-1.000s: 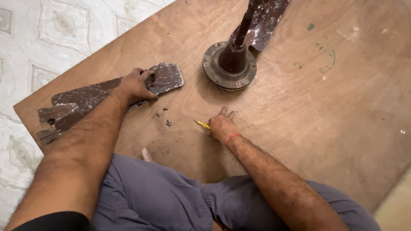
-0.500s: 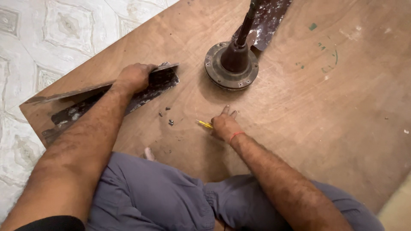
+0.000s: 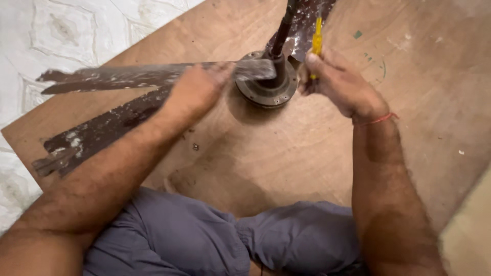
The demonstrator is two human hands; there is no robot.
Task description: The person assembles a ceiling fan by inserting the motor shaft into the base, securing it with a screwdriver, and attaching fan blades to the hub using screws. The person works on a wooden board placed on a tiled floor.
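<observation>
So the left hand (image 3: 197,89) is closing around a long dark fan blade (image 3: 138,75), gripping it near the inner end and holding it up off the board, with that end hanging right over the round metal motor hub (image 3: 267,84). It looks like it's being held level so the blade end sits against the hub's rim. The right hand (image 3: 340,84) is wrapping tight around a yellow-handled screwdriver (image 3: 317,37), handle sticking up, tip hidden behind the fingers, just beside the hub on the other side. I can't tell whether the tip is touching anything.

A second blade (image 3: 97,133), same dark paint with pale scuffs, is lying flat on the plywood board (image 3: 286,158) underneath, running out toward the board's left corner. A tiny screw (image 3: 195,147) is sitting loose near the forearm. A rod (image 3: 282,25) is rising from the hub's middle. There's lots of bare board to the right; the left edge is close, with patterned floor tiles (image 3: 61,30) beyond.
</observation>
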